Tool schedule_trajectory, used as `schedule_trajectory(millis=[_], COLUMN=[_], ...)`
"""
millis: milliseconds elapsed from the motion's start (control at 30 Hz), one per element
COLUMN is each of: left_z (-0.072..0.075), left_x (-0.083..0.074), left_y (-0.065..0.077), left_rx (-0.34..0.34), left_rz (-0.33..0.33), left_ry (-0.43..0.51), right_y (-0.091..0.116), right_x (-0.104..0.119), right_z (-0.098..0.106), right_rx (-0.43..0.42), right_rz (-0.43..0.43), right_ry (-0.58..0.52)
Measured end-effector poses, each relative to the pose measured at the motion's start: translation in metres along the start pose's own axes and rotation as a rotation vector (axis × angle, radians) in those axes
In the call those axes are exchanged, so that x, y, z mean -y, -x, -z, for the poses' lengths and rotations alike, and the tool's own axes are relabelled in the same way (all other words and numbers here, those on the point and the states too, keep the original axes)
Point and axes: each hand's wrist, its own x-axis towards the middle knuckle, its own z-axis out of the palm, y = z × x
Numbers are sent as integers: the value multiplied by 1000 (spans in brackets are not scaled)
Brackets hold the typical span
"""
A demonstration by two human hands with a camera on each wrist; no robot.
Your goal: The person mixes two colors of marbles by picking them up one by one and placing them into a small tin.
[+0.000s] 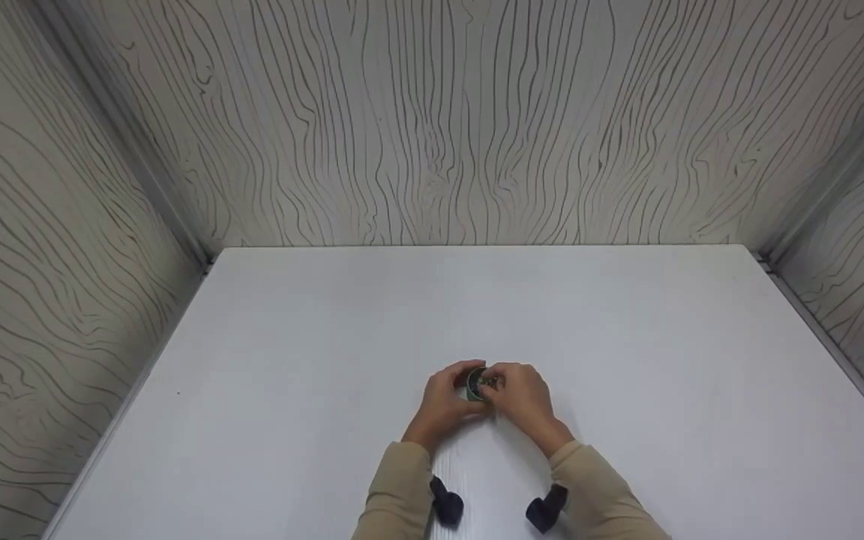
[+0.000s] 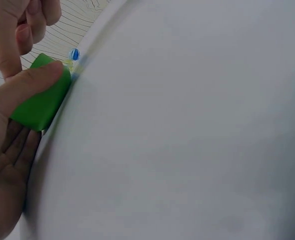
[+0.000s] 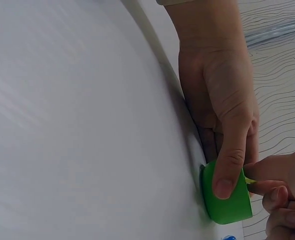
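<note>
A small green cup [image 1: 475,396] stands on the white table between the two hands. My left hand [image 1: 443,401] grips it round the side, with the thumb across the near wall in both wrist views. At the mouth of the cup, my right hand [image 1: 523,394] pinches a small yellow-green piece [image 3: 250,181], mostly covered by the fingertips. Its other fingers are curled in the left wrist view. Close beside the cup is a clear marble with blue inside [image 2: 74,54], also seen as a blue marble [image 3: 229,238] in the right wrist view. Most of the cup's inside is hidden.
The white table [image 1: 312,337] reaches back to a wood-grain patterned wall [image 1: 432,135]. Similar panels [image 1: 34,262] rise at both sides. A black wrist device [image 1: 447,504] is on the left sleeve, and another black device [image 1: 546,510] on the right.
</note>
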Motion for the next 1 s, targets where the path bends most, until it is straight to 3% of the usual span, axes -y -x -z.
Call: schedule_trajectory(millis=[333, 533, 767, 1000], left_z=[1, 2, 2, 0], left_x=[1, -1, -1, -1], left_y=[-1, 2, 1, 1], left_rx=[10, 15, 2, 2], left_rz=[-6, 33, 2, 24], left_ry=[26, 13, -18, -25], right_y=[-1, 0, 2, 4], right_x=[-1, -2, -2, -2], right_z=[-2, 0, 2, 4], right_rx=[-5, 1, -16, -19], right_rz=[3, 18, 40, 27], right_ry=[-13, -16, 5, 1])
